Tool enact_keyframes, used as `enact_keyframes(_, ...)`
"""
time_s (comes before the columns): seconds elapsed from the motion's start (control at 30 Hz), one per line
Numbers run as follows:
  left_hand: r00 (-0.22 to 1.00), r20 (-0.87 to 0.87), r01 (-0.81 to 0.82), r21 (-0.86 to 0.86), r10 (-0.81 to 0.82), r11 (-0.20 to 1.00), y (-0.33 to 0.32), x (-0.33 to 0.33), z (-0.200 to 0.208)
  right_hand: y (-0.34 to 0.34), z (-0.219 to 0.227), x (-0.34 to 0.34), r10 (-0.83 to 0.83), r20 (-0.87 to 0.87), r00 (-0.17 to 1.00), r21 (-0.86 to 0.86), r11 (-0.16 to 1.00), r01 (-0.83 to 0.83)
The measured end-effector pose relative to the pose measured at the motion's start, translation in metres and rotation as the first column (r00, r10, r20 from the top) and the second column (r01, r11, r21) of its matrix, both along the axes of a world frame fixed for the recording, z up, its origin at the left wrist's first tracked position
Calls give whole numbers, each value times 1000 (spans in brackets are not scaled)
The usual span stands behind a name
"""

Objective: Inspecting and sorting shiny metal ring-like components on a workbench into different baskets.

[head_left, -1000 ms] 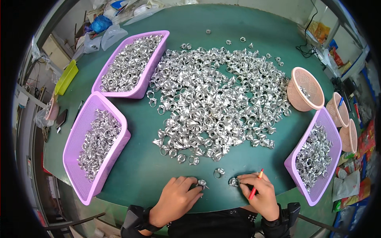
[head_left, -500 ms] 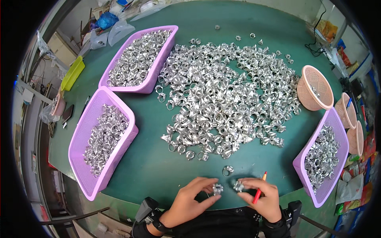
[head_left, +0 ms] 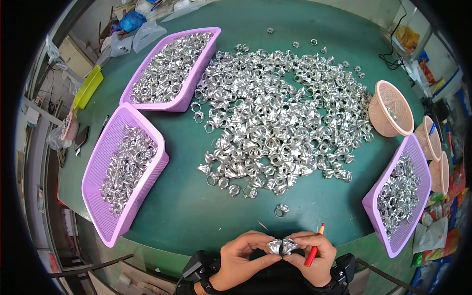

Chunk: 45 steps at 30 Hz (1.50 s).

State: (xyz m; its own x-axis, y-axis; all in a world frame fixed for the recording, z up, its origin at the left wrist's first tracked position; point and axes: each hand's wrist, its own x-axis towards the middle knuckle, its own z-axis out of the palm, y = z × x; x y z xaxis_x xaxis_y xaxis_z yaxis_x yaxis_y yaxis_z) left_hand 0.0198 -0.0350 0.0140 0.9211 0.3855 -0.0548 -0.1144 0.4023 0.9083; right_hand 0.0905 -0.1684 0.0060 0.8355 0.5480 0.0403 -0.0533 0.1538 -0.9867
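Close to the table's front edge, my left hand [head_left: 244, 256] pinches a silver ring [head_left: 275, 246] between thumb and fingers. My right hand [head_left: 317, 255] pinches a second silver ring [head_left: 289, 245], and the two rings sit side by side, seeming to touch. A red pencil [head_left: 314, 246] is also tucked among the fingers of my right hand, its tip pointing up and away. One loose ring [head_left: 281, 210] lies on the green table just beyond my hands. Farther off spreads a large heap of silver rings [head_left: 275, 128].
Two purple baskets of rings stand at the left, one nearer [head_left: 160, 164] and one farther [head_left: 202, 73]. Another purple basket [head_left: 369, 202] is at the right. Peach baskets [head_left: 386, 115] line the right edge of the green table [head_left: 189, 196]. A phone [head_left: 82, 138] lies far left.
My hands have come together and drawn back toward my body, bringing the two rings from apart to side by side. The pencil has moved along with my right hand.
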Motion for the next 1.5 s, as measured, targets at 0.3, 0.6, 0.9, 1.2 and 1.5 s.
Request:
enact_keyframes(0.3, 1000, 1, 22, 271, -23, 962, 5, 0, 1, -1, 2, 3, 39, 131, 991, -26, 999, -36)
enact_keyframes(0.6, 998, -40, 56, 463, -42, 885, 8, -1, 0, -2, 7, 5, 81, 140, 987, -57, 996, -74)
enact_keyframes(0.9, 997, -1, 72, 466, -81, 882, 10, 1, 0, -5, 5, 9, 122, 151, 981, -26, 992, -120)
enact_keyframes(1.2, 996, -39, 89, 456, -80, 885, 9, 0, 0, -5, 9, 11, 145, 83, 986, -43, 989, -142)
enact_keyframes(1.5, 996, -63, 78, 345, -60, 935, 7, 1, 0, -5, 11, 13, 162, 17, 987, -68, 985, -160)
